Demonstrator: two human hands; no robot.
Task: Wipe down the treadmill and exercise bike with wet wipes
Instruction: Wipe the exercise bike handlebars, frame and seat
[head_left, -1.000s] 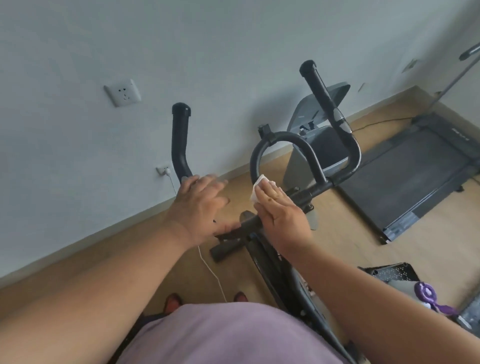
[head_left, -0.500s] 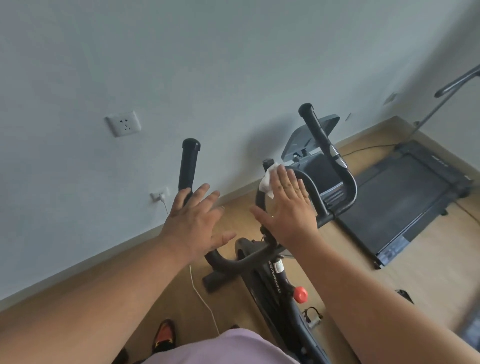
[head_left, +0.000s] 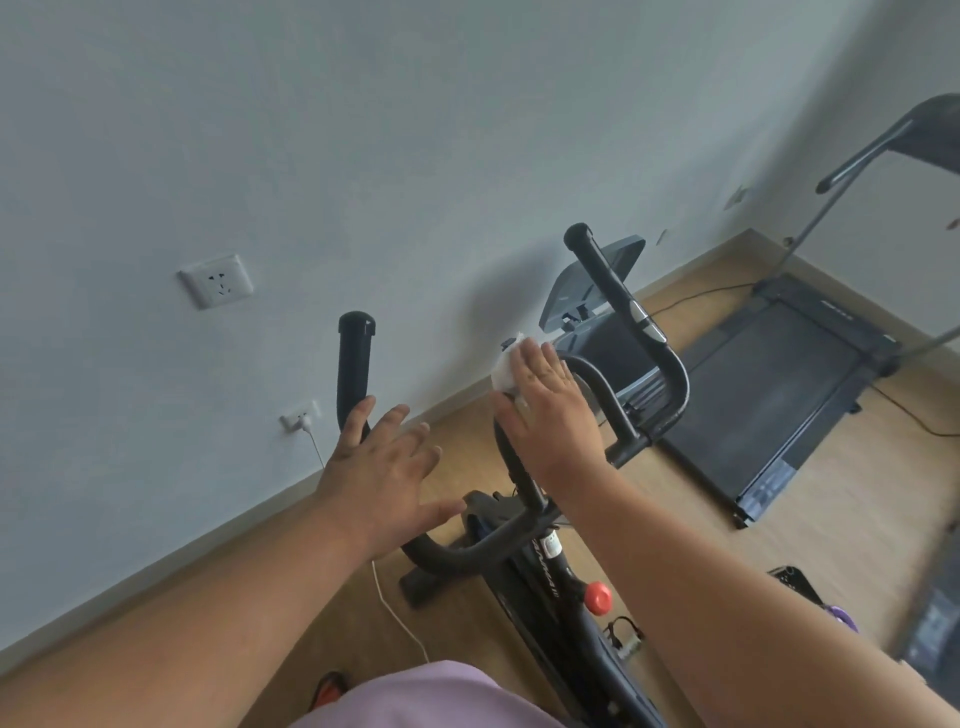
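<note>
The black exercise bike (head_left: 545, 566) stands in front of me, its handlebars reaching up toward the wall. My right hand (head_left: 550, 410) lies flat, fingers extended, pressing a white wet wipe (head_left: 505, 368) onto the top of the inner handlebar loop (head_left: 597, 384). Most of the wipe is hidden beneath the palm. My left hand (head_left: 384, 467) hovers with fingers spread beside the left handlebar post (head_left: 353, 364), holding nothing; whether it touches the post I cannot tell. The treadmill (head_left: 779, 395) lies on the floor at the right, away from both hands.
A grey wall with a socket (head_left: 215, 280) rises close behind the bike. A white cable (head_left: 395, 613) runs from a low wall plug across the wooden floor. A grey machine (head_left: 597, 291) sits behind the handlebars. Dark items and a purple object (head_left: 841, 616) lie at the right.
My right hand has slid the wipe from the handlebar's centre bar up to the top of the inner loop. My left hand has lifted off the bar and spread its fingers. The view has tilted upward.
</note>
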